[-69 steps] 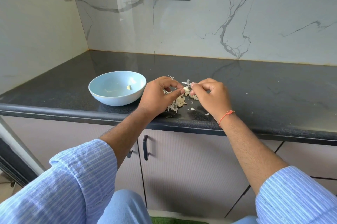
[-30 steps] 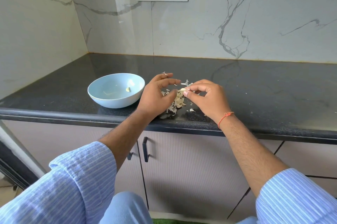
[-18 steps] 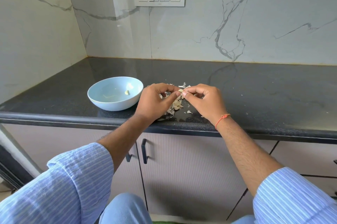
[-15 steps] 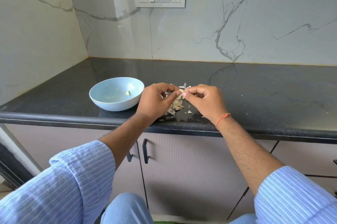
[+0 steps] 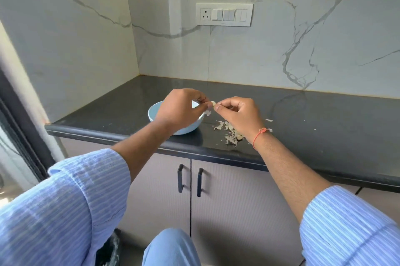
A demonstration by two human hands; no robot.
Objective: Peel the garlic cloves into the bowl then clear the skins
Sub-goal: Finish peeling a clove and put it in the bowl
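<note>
A small pale garlic clove [image 5: 213, 103] is pinched between the fingertips of my left hand [image 5: 180, 107] and my right hand [image 5: 237, 112], raised above the counter. My left hand hangs over the light blue bowl [image 5: 155, 114] and hides most of it. A heap of dry garlic skins [image 5: 230, 133] lies on the black countertop [image 5: 313, 123] under and in front of my right wrist. A bit of skin [image 5: 207, 112] hangs just below the clove.
The counter ends in a rounded front edge [image 5: 108, 135] above grey cabinet doors with two black handles [image 5: 190, 181]. A marble wall with a switch plate [image 5: 224, 14] stands behind. A few skin flecks [image 5: 269, 120] lie to the right.
The view has swung up and left. Both hands have lifted with the clove from above the skin heap toward the bowl; my left hand now covers the bowl.
</note>
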